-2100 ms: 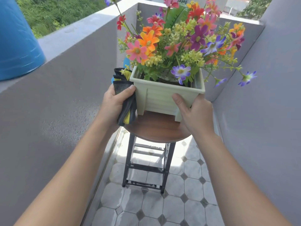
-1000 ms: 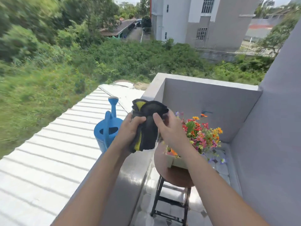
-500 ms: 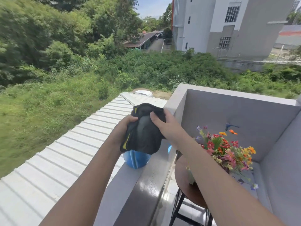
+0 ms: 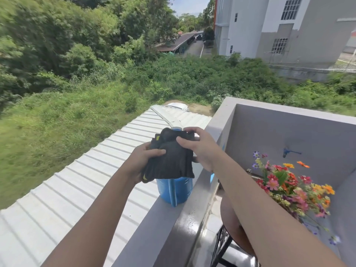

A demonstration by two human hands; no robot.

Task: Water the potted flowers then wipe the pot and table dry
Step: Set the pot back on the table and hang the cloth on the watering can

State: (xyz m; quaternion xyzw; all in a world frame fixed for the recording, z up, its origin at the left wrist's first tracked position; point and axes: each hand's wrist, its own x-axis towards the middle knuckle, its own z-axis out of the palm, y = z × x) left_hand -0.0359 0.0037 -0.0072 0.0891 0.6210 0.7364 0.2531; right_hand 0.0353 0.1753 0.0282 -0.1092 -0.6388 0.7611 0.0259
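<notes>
Above blue watering can [image 4: 174, 190], both hands gripping bunched black cloth [image 4: 170, 160]

Watering can [image 4: 174, 191] blocked ledge [image 4: 163, 224] below cloth [image 4: 170, 160]; flowers [image 4: 292, 187] crowded tabletop [image 4: 231, 224]; air above ledge open.

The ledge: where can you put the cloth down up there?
The ledge is bare on the near side of the blue watering can, and again beyond both hands toward the far corner. The can fills the middle. The round table is crowded by the flowers and the right arm.
</notes>
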